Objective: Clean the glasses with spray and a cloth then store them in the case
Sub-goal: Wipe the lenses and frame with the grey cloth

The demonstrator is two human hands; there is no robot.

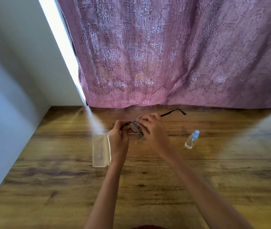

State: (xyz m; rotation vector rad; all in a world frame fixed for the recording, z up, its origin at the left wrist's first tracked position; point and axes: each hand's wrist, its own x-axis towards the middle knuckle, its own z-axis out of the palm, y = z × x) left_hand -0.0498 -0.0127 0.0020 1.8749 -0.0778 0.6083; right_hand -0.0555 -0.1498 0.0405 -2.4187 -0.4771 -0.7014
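Note:
Dark-framed glasses (172, 112) are held above the wooden table (164, 176), one temple arm sticking out to the right. My left hand (119, 134) pinches the frame's left end. My right hand (151, 126) presses a small grey cloth (140, 132) around a lens; most of the cloth and lens are hidden by my fingers. A clear glasses case (100, 151) lies open on the table just left of my left wrist. A small clear spray bottle (191, 140) with a blue cap lies to the right, apart from both hands.
A purple patterned curtain (181, 55) hangs down to the table's far edge. A pale wall (12, 71) borders the table on the left. A streak of light falls on the wood behind the case.

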